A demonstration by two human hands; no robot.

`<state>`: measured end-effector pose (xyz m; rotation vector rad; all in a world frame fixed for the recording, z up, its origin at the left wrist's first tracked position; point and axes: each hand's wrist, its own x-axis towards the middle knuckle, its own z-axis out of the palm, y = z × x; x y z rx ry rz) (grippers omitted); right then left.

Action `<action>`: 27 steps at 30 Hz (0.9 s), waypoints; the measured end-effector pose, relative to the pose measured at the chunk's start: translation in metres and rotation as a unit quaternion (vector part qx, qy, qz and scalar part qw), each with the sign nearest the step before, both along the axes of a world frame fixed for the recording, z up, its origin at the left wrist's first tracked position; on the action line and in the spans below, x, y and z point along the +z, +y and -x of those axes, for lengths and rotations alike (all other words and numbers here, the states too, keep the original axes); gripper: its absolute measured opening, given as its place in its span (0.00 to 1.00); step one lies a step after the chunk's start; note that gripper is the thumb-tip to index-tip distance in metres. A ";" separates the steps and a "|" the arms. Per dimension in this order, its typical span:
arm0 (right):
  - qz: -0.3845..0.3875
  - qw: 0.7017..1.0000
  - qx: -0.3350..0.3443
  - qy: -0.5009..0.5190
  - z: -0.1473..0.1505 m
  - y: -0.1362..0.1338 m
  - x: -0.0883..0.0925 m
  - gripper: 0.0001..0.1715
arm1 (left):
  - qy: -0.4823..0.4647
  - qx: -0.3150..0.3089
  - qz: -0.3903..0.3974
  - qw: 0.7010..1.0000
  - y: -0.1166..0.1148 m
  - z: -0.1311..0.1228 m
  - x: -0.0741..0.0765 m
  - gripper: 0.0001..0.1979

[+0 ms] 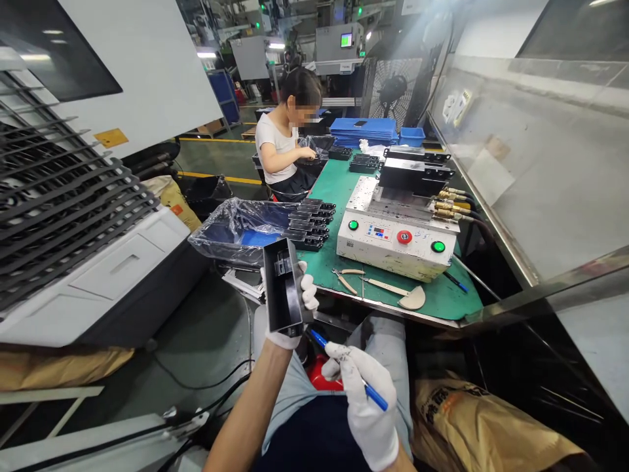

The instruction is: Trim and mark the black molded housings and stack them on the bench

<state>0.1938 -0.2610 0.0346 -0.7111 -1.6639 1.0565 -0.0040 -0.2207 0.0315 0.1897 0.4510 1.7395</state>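
Observation:
My left hand (308,288), in a white glove, is wrapped round a black plastic box (284,288). The box is tilted with its open side facing me, so its hollow inside shows. Lower and to the right, my gloved right hand (366,393) grips a slim blue pen-like tool (376,397). One end of that tool points up towards the bottom of the box, with a small gap between them. Whether it is a pen or a trimming knife I cannot make out.
Nippers (346,278) and a pale scraper-like tool (413,297) lie on the green table (324,269). Behind them stands a machine with green buttons (393,229). Several black parts (309,226) are stacked beside a plastic-lined bin (236,229). A co-worker (282,147) sits across.

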 end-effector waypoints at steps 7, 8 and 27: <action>0.041 0.998 0.052 0.017 0.004 -0.003 -0.009 0.16 | -0.015 0.022 -0.021 0.999 0.000 -0.003 -0.005 0.31; 0.037 0.998 0.056 0.017 0.003 -0.004 -0.009 0.16 | -0.010 0.027 -0.019 0.999 0.000 -0.004 -0.005 0.30; -0.015 0.989 0.139 0.053 0.004 -0.006 0.015 0.16 | -0.090 0.024 -0.047 0.995 -0.005 -0.015 0.000 0.17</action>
